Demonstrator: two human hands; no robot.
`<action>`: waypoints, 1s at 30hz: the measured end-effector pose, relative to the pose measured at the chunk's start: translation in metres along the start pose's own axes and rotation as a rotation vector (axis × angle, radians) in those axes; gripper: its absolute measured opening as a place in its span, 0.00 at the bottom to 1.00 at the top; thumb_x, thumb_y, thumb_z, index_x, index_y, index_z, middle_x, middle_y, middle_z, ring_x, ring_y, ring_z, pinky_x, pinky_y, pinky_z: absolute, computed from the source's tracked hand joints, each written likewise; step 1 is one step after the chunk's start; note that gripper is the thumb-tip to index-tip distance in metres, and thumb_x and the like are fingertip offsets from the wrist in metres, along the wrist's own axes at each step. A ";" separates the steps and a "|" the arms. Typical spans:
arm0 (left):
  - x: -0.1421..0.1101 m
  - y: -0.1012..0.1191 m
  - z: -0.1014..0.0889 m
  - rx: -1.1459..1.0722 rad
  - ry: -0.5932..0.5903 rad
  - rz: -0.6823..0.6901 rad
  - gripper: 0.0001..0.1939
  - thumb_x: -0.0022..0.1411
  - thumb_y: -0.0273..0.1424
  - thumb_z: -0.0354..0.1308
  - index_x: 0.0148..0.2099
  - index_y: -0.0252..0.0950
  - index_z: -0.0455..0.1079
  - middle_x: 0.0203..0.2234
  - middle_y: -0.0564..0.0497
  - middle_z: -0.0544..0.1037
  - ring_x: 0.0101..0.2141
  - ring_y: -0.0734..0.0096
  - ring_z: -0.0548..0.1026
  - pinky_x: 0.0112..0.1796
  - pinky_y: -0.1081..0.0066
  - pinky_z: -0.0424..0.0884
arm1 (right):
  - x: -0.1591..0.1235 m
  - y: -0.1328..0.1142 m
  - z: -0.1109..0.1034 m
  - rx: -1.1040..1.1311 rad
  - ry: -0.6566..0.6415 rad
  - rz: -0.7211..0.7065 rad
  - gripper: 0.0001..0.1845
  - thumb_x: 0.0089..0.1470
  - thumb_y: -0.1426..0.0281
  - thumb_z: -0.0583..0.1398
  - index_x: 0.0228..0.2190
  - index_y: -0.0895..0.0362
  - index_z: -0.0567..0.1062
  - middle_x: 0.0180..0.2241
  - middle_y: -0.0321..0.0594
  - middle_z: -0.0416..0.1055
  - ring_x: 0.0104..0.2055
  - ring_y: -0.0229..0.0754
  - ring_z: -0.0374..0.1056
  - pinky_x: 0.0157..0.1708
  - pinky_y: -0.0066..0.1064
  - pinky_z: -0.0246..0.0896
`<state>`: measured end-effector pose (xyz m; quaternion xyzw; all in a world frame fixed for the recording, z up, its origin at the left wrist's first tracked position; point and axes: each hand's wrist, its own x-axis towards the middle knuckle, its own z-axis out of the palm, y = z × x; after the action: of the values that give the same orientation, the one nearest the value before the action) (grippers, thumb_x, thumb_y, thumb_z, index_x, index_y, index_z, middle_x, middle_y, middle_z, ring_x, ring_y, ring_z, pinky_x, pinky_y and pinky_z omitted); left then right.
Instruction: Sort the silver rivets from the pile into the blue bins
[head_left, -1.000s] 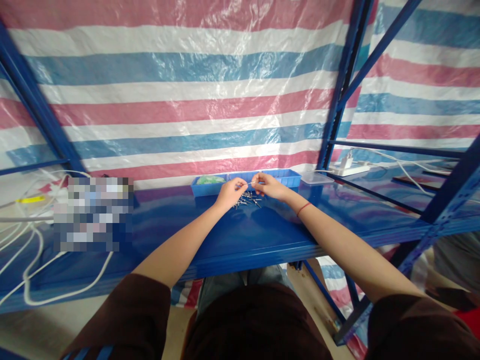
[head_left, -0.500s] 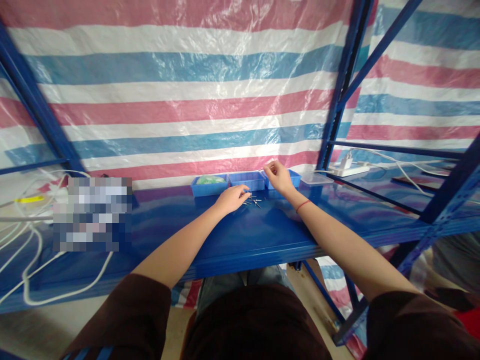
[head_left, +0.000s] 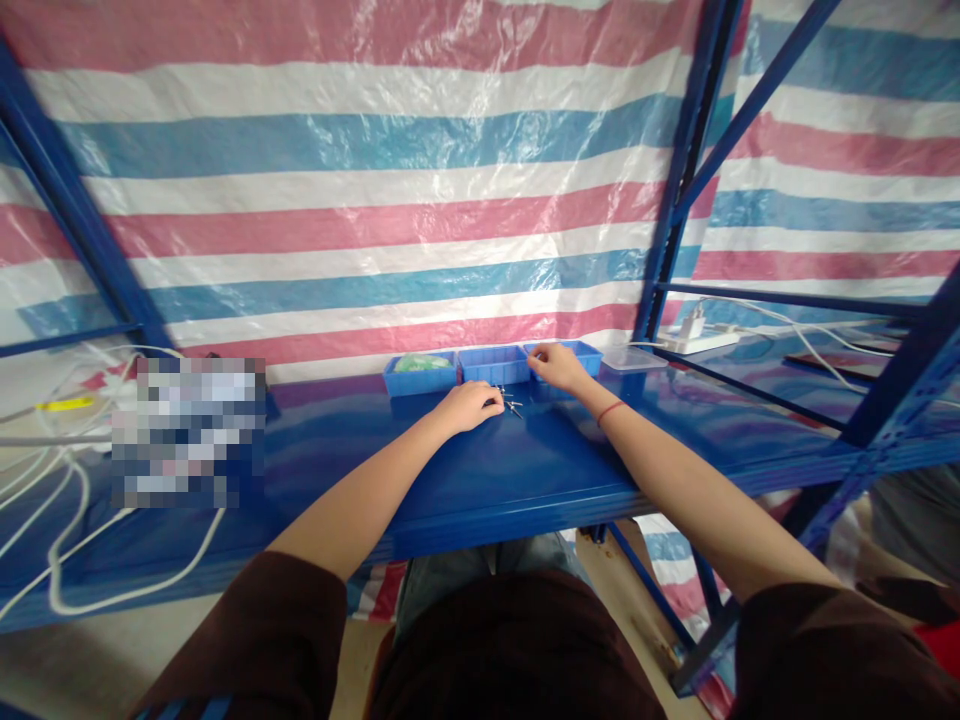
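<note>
On the blue tabletop (head_left: 450, 480), several slim, shiny metal pieces (head_left: 513, 406) lie in a small loose pile. My left hand (head_left: 472, 405) rests at the pile's left side, its fingers curled down over part of it. What those fingers grip is hidden. Farther right, my right hand (head_left: 559, 366) is at the front left of the right blue bin (head_left: 589, 358), thumb and fingers pinched together. Anything in that pinch is too small to make out. Beside it stands the middle blue bin (head_left: 491, 366). The left blue bin (head_left: 421, 380) contains pale green material (head_left: 422, 362).
A clear plastic lid or tray (head_left: 636, 358) lies right of the bins, near a white power strip (head_left: 701, 343) with cables. White cables (head_left: 64, 550) and a blurred-out object (head_left: 187, 430) take up the left side. Blue metal posts (head_left: 679, 220) and striped sheeting (head_left: 390, 230) stand behind.
My right hand has come down from above the bins to the right bin's front left. My left hand has moved slightly lower and right, its fingers curling over the metal pieces.
</note>
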<state>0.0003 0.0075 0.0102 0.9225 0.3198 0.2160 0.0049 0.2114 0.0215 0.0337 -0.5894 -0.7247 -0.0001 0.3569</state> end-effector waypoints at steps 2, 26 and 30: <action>0.000 0.001 0.000 0.000 0.017 -0.017 0.09 0.58 0.34 0.52 0.34 0.39 0.73 0.33 0.49 0.75 0.37 0.65 0.72 0.42 0.68 0.66 | -0.004 -0.007 0.003 0.039 -0.198 -0.136 0.07 0.47 0.72 0.55 0.27 0.59 0.74 0.26 0.40 0.72 0.28 0.38 0.65 0.28 0.27 0.55; 0.005 -0.009 0.005 -0.261 0.213 -0.177 0.10 0.53 0.35 0.57 0.37 0.37 0.72 0.34 0.48 0.78 0.36 0.66 0.75 0.41 0.67 0.69 | -0.016 -0.031 0.014 0.474 -0.285 -0.132 0.03 0.49 0.73 0.55 0.26 0.59 0.66 0.23 0.35 0.65 0.24 0.33 0.61 0.27 0.26 0.59; 0.005 -0.002 0.005 -0.388 0.206 -0.206 0.10 0.53 0.35 0.58 0.36 0.36 0.72 0.32 0.49 0.79 0.34 0.67 0.76 0.40 0.68 0.70 | -0.018 -0.037 0.011 0.837 -0.224 0.011 0.05 0.51 0.70 0.56 0.26 0.58 0.64 0.23 0.35 0.66 0.26 0.34 0.65 0.30 0.27 0.63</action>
<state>0.0047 0.0123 0.0076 0.8399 0.3636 0.3645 0.1715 0.1749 -0.0008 0.0323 -0.3939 -0.6935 0.3595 0.4843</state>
